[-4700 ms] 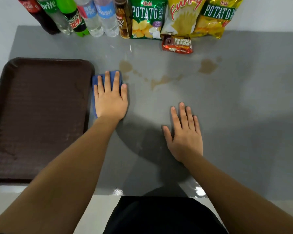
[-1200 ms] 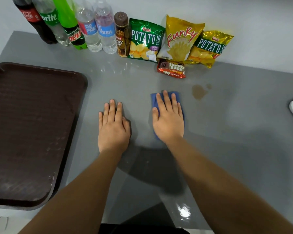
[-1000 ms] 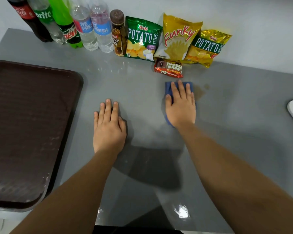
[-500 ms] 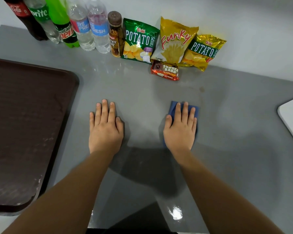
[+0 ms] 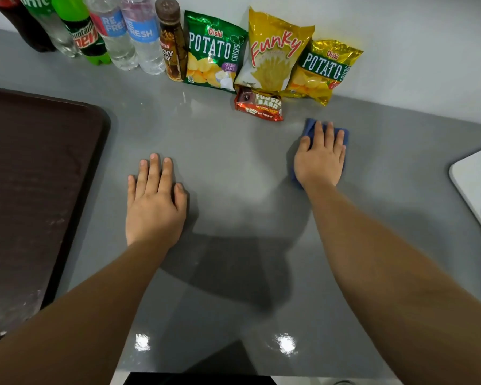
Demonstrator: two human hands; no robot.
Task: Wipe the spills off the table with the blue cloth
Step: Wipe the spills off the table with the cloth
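My right hand (image 5: 320, 158) lies flat on the blue cloth (image 5: 311, 127), pressing it to the grey table (image 5: 233, 168) just right of the red fudge bar pack (image 5: 259, 107). Only the cloth's far edge and side corners show around my fingers. My left hand (image 5: 154, 202) rests palm down on the bare table, fingers together, holding nothing. I see no brown spill on the table surface around the cloth.
A dark brown tray (image 5: 34, 195) fills the left side. Along the back wall stand several drink bottles (image 5: 114, 34), a brown sauce bottle (image 5: 172, 43) and three crisp bags (image 5: 272, 51). A white board's corner (image 5: 478, 184) juts in at the right edge.
The cloth passed from my left hand to my right. My right hand swept it over the brown spots, back toward me, then out again to the far right. The spots are gone.
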